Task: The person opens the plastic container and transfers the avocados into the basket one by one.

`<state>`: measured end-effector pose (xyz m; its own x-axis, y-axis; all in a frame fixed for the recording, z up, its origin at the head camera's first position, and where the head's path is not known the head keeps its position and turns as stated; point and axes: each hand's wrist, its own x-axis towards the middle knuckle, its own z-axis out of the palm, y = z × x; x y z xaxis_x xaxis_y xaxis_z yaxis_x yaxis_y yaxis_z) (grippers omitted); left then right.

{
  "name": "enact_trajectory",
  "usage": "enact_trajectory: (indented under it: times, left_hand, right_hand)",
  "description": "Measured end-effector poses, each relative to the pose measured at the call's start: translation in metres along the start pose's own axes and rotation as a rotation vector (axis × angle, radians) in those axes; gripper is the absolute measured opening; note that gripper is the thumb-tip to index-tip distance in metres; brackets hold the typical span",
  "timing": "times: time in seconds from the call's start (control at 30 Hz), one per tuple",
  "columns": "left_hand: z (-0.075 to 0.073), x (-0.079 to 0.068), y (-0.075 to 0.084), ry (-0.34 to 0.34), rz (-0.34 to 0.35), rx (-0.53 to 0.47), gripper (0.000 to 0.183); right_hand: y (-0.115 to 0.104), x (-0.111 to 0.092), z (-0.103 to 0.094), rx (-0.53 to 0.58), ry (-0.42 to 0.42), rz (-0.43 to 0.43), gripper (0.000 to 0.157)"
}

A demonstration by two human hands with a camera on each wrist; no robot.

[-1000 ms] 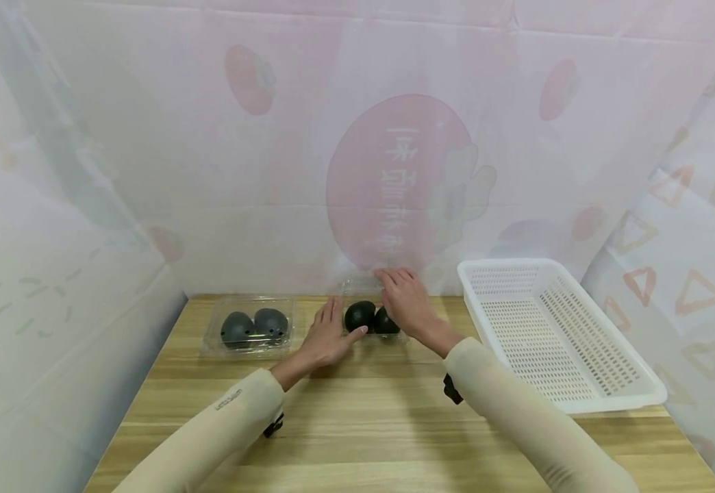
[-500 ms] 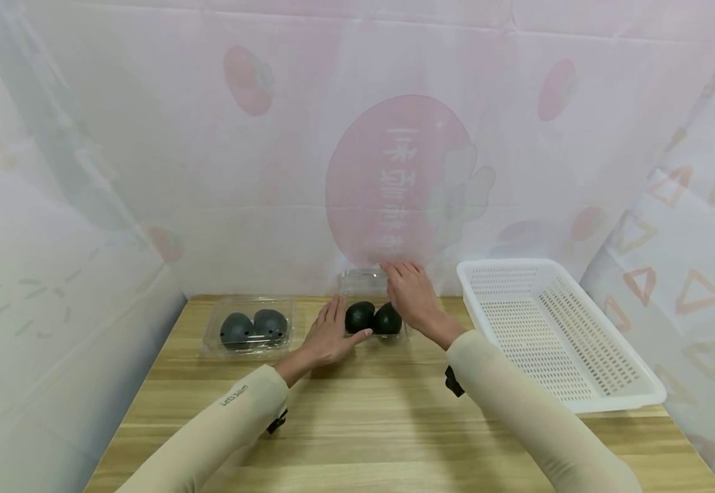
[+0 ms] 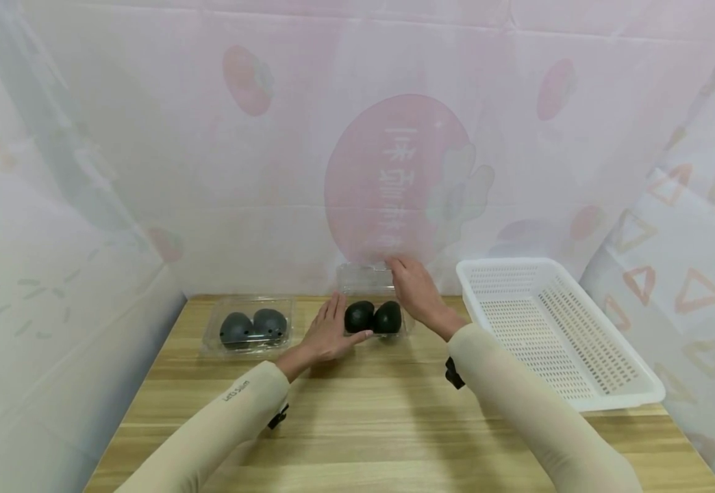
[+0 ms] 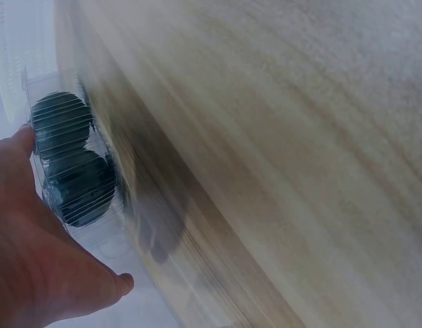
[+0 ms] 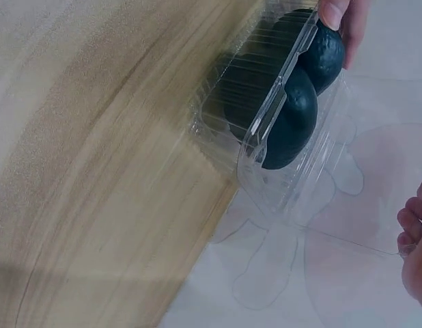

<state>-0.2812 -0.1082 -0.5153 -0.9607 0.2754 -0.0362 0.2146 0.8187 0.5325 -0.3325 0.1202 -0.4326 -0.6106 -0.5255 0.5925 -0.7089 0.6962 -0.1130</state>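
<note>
Two dark green avocados sit side by side in a clear plastic clamshell box at the back of the wooden table. Its clear lid stands raised behind them against the backdrop. My left hand lies along the box's left side, fingers straight, thumb stretched across the front rim. In the right wrist view the left thumb touches the rim beside one avocado. With curled fingers, my right hand pinches the lid's right outer edge. In the right wrist view, those fingers meet the lid's far edge.
Left of the hands, a second clear clamshell holds two dark avocados under its closed lid. A white perforated plastic basket stands on the right. Printed fabric hangs right behind the table and along both sides.
The right hand's fingers have curled at the lid's edge, and the hand has shifted slightly right and upward, uncovering the right avocado. The lid stands higher. The left hand stays nearly still.
</note>
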Motion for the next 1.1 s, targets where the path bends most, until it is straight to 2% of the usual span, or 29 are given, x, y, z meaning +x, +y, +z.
enact_trajectory:
  times: [0.2, 0.4, 0.8, 1.1]
  left_hand:
    - [0.002, 0.004, -0.006, -0.032, -0.009, 0.009, 0.114]
    - [0.003, 0.001, -0.005, -0.013, 0.0, 0.018, 0.116]
    - [0.003, -0.024, 0.004, -0.018, 0.014, 0.055, 0.116]
    - [0.005, -0.038, 0.009, 0.022, 0.041, 0.054, 0.113]
  right_hand:
    - [0.0, 0.003, -0.003, 0.027, -0.003, 0.001, 0.027]
    - [0.002, 0.009, -0.007, 0.049, -0.053, -0.01, 0.026]
    - [0.001, 0.014, -0.017, 0.089, -0.12, 0.025, 0.025]
    - [0.001, 0.018, -0.022, 0.11, -0.134, 0.058, 0.026]
